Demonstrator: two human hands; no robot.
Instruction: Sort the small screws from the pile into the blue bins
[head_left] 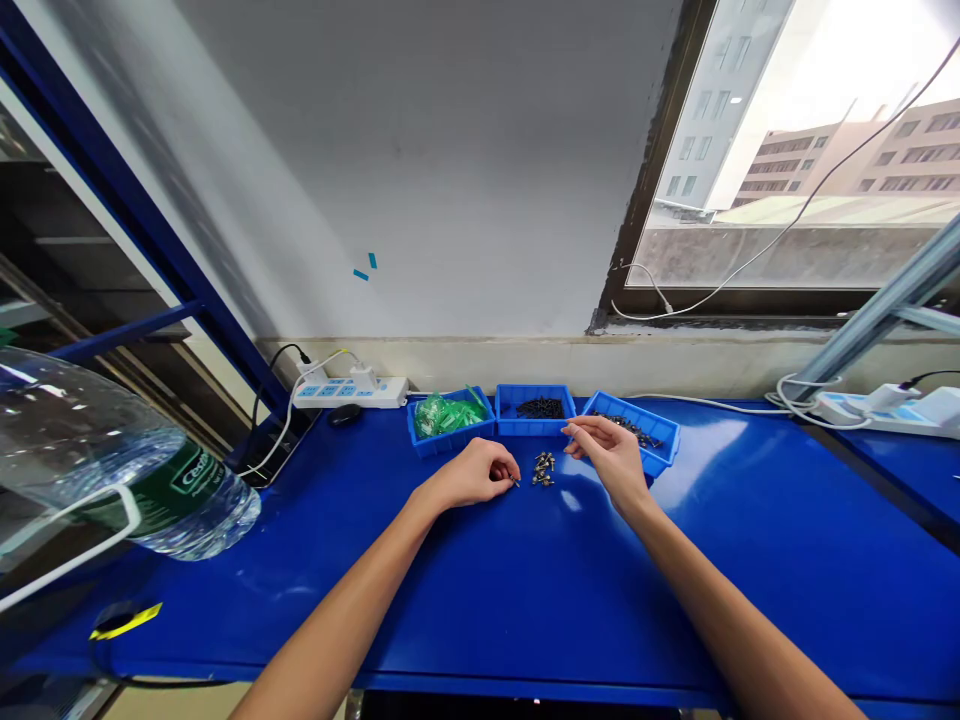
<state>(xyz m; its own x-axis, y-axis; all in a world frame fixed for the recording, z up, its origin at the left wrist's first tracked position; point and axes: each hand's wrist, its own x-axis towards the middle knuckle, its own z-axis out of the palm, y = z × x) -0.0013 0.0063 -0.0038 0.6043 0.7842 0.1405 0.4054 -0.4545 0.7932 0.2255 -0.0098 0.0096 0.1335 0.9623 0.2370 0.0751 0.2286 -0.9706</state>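
My left hand point(480, 472) rests low over the blue table with its fingers curled. A small metal screw point(516, 483) shows at its fingertips. Just right of it lies a loose pile of small metal screws point(543, 470). My right hand point(609, 455) is raised above the table between that pile and the right-hand bin, thumb and fingers pinched together. What it holds, if anything, is too small to make out. Behind the hands stand a blue bin of green plastic packets point(448, 415), a blue bin of black screws point(540, 408) and a tilted blue bin of darker metal parts point(634, 428), partly hidden by my right hand.
A large water bottle point(135, 450) lies at the left beside a white cable. Power strips stand by the wall at left point(352, 392) and right point(892, 408). A small black object point(344, 415) sits near the left strip. Yellow tape point(127, 622) marks the front left.
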